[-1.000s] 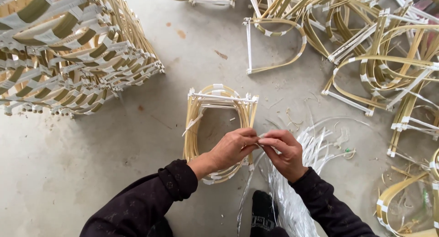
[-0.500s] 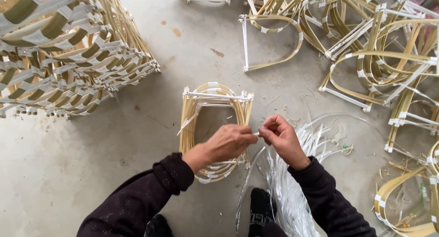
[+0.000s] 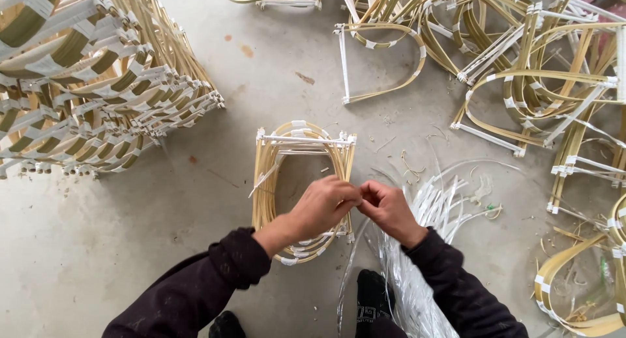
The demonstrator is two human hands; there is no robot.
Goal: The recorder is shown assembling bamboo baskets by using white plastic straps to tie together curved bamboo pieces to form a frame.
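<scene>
A tall frame stack (image 3: 98, 83) and scattered loose frames (image 3: 521, 70) on concrete floor (image 3: 274, 70).

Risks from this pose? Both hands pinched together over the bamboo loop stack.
1. The left hand and right hand meet over one edge of the bamboo loop stack; a hard tug may shift or splay its loops.
2. The white strap bundle lies loose under the right wrist; strands could snag.
3. The scattered frames nearby could catch a trailing strap.
</scene>
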